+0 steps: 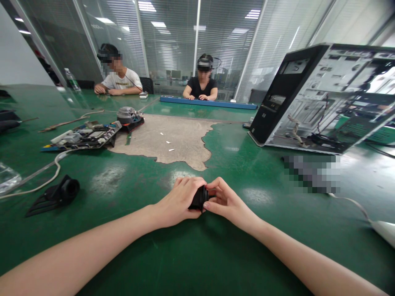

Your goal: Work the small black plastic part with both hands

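Between my two hands, just above or on the green table (148, 255), is a small black block-shaped part (198, 198); its exact kind does not show. My left hand (182, 197) wraps round its left side, fingers over the top and thumb below. On the right end, my right hand (224, 201) pinches the part with thumb and fingertips. My palms and fingers hide much of it. To the left lies a black plastic piece (58, 193) with a round ring and a slotted base, apart from both hands.
A circuit board (89, 135) and a round fan-like unit (128, 116) sit at left, near a worn bare patch (179, 139). An open computer case (308, 102) stands at right. Cables (46, 185) run along the left. Two people (202, 86) sit across the table behind a blue bar (210, 102).
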`<state>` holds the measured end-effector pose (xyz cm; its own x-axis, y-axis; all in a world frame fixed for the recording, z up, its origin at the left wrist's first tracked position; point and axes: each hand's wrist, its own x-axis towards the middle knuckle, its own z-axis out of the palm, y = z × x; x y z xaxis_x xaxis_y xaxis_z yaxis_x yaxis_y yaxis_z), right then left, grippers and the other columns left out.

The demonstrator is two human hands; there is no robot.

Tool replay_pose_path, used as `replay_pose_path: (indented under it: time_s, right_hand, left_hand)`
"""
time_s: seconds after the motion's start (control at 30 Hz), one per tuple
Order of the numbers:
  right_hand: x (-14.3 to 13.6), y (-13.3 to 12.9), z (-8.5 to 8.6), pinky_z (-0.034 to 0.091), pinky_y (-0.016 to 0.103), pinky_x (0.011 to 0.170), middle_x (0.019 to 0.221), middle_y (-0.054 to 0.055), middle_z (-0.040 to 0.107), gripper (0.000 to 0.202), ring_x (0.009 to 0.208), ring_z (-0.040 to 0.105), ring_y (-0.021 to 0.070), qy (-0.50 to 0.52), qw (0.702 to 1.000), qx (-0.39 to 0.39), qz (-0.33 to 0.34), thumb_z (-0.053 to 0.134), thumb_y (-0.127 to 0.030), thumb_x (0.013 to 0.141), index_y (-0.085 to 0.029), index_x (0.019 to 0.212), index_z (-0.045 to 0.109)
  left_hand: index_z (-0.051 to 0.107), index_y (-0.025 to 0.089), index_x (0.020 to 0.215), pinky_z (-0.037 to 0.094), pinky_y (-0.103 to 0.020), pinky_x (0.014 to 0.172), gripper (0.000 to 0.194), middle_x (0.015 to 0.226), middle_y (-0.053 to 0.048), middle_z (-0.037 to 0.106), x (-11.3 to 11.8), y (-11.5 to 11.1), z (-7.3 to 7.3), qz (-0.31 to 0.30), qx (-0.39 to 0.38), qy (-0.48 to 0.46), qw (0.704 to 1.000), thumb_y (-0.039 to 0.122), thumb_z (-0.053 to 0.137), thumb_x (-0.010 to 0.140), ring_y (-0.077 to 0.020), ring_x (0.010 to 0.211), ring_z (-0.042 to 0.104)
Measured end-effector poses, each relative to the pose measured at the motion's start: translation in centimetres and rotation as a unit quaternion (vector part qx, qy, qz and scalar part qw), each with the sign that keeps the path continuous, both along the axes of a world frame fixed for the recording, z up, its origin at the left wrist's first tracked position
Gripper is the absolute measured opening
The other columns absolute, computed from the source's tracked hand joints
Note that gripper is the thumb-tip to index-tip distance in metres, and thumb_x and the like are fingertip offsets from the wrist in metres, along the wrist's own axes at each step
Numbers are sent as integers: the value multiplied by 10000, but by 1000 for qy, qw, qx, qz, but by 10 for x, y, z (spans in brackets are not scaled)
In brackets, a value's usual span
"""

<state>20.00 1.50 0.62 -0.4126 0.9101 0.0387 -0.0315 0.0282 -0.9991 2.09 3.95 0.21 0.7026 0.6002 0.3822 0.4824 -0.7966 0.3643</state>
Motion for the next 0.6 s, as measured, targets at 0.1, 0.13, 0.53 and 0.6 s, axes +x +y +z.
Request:
replay_pose_path:
  time_s: [0.1, 0.13, 0.53, 0.6]
  right_hand:
    - [0, -1, -1, 445, 257, 694, 857, -25, 496, 294, 766, 514, 98, 12, 1000, 7, -2, 664, -297, 682, -224, 816, 412]
    - [0, -1, -2, 443, 259, 695, 844, -24, 499, 275, 766, 513, 99, 16, 1000, 6, -5, 646, -315, 698, -222, 815, 415]
    - [-1, 0, 0, 458, 279, 709, 852, -16, 510, 262, 806, 526, 121, -9, 1000, 9, -11, 645, -298, 694, -221, 834, 437]
    - [-1, -2, -1, 449, 291, 767, 884, -16, 508, 279, 858, 523, 124, -11, 1000, 24, -14, 662, -260, 679, -226, 834, 432]
  left_hand:
    - [271, 219, 1137, 302, -363, 847, 565, 1149, -56, 459, 0, 0, 0, 1, 0, 1, 1000, 177, 603, 682, -223, 993, 437]
    - [271, 220, 1137, 302, -363, 845, 564, 1148, -57, 459, 0, 0, 0, 2, 0, 2, 1000, 184, 606, 684, -223, 993, 437]
    - [271, 220, 1146, 302, -370, 849, 568, 1144, -59, 464, 0, 0, -1, 5, -3, -2, 1000, 185, 601, 685, -226, 991, 445]
    - [268, 222, 1147, 305, -370, 845, 574, 1144, -58, 464, 0, 0, -1, 4, -2, -2, 1000, 172, 596, 679, -226, 988, 446]
